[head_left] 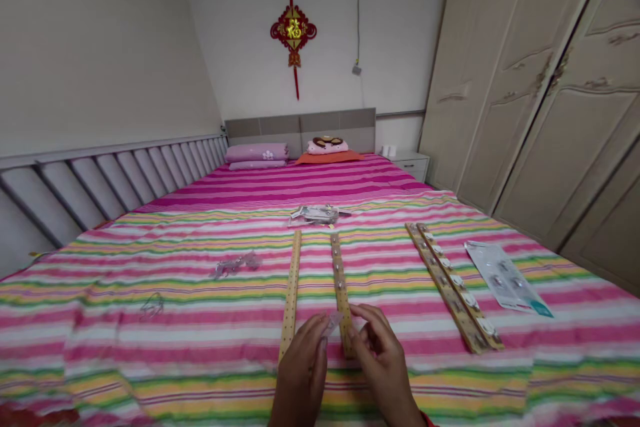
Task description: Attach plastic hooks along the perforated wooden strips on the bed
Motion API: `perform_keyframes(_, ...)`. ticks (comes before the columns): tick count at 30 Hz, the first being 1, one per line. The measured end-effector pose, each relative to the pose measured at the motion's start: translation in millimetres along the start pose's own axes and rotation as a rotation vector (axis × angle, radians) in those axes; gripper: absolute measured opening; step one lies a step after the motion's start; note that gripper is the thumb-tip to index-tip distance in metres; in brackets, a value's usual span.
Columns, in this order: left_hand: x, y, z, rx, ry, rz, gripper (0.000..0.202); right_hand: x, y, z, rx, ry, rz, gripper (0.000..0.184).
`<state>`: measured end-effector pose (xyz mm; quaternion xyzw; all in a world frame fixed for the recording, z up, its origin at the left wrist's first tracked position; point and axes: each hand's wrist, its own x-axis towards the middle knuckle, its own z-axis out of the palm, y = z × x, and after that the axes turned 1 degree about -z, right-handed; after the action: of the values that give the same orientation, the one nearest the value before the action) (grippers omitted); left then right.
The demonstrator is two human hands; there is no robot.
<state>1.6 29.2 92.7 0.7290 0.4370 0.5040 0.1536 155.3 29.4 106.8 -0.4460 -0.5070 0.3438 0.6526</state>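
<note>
Left hand (300,363) and right hand (383,353) at the near edge of the bed (150,260), fingertips of both pinched on a small clear packet (333,320), blurred. It sits just above the near end of the studded wooden strip (340,280). Plain strip (291,287) beside it on the left. Pair of strips (453,283) and blister card (505,277) toward the right edge. Clear bags (315,215) farther back.
</note>
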Motion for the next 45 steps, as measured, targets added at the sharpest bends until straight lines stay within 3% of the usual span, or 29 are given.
perform_keyframes(3,1,5,-3.0,0.077,-0.047,0.057,0.033,-3,-1,-6,-0.004,-0.116,-0.041,0.03)
perform_keyframes(6,5,8,-9.6,0.089,-0.13,0.05,0.029,-6,3,-9,0.08,-0.168,0.116,0.031)
perform_keyframes(10,17,16,-25.2,0.031,-0.383,0.071,0.028,-7,9,-14,0.13,-0.191,0.19,0.035)
perform_keyframes(13,26,25,-36.4,0.034,-0.522,0.049,0.028,-8,10,-15,0.23,-0.299,0.262,0.04)
perform_keyframes(18,31,32,-44.2,0.005,-0.566,0.02,0.029,-11,5,-13,0.677,-0.294,0.425,0.043)
perform_keyframes(21,29,32,-46.0,-0.042,-0.554,-0.029,0.027,-8,1,-16,0.8,-0.247,0.463,0.049)
perform_keyframes(25,32,34,-49.1,-0.082,-0.587,-0.061,0.027,-4,0,-20,0.583,-0.227,0.433,0.038)
perform_keyframes(28,37,38,-51.1,-0.11,-0.681,-0.057,0.028,-4,-1,-22,0.385,-0.329,0.436,0.026)
perform_keyframes(31,39,38,-51.1,-0.13,-0.741,-0.062,0.027,-4,-1,-26,0.373,-0.428,0.497,0.027)
perform_keyframes(35,38,33,-45.3,-0.181,-0.732,-0.115,0.025,-5,2,-30,0.398,-0.482,0.539,0.027)
perform_keyframes(38,38,26,-36.9,-0.243,-0.696,-0.138,0.024,-5,7,-31,0.432,-0.449,0.605,0.026)
perform_keyframes(42,37,18,-22.1,-0.289,-0.582,-0.189,0.022,-3,15,-29,0.535,-0.389,0.644,0.027)
perform_keyframes(45,36,10,-6.8,-0.345,-0.455,-0.344,0.027,1,23,-26,0.502,-0.317,0.616,0.028)
